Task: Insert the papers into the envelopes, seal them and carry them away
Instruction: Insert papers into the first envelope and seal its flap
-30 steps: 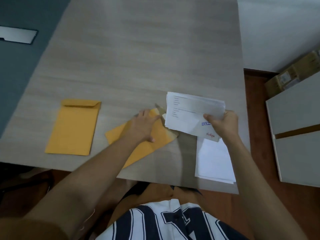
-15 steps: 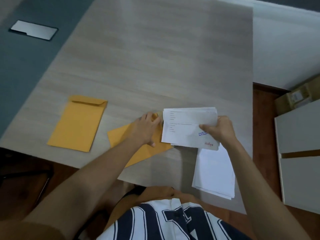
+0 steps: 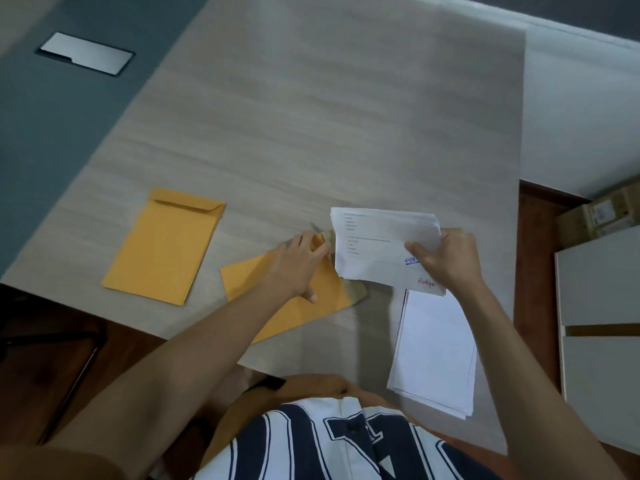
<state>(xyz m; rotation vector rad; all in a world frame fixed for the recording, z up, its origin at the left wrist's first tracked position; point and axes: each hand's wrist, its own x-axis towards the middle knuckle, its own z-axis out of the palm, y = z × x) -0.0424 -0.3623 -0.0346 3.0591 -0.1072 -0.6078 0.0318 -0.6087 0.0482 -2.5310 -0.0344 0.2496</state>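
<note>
My left hand [image 3: 298, 268] presses on a tilted yellow envelope [image 3: 249, 282] near the table's front edge, its fingers at the envelope's open mouth. My right hand [image 3: 446, 258] grips a folded bundle of white printed papers [image 3: 377, 244] just right of that mouth, the bundle's left edge touching the envelope's flap. A second yellow envelope [image 3: 166, 244] lies flat to the left with its flap folded down. A stack of white sheets [image 3: 436, 348] rests at the front right, overhanging the table's edge.
The wooden table [image 3: 329, 126] stretches away ahead. A grey floor plate [image 3: 86, 57] lies at the far left. White drawers [image 3: 599, 323] and cardboard boxes [image 3: 602, 213] stand to the right. A dark chair frame [image 3: 69, 375] shows at the lower left.
The bundle of papers has moved left and down toward the envelope's mouth. My left hand stays on the envelope. The head camera has shifted, so the table sits differently in view.
</note>
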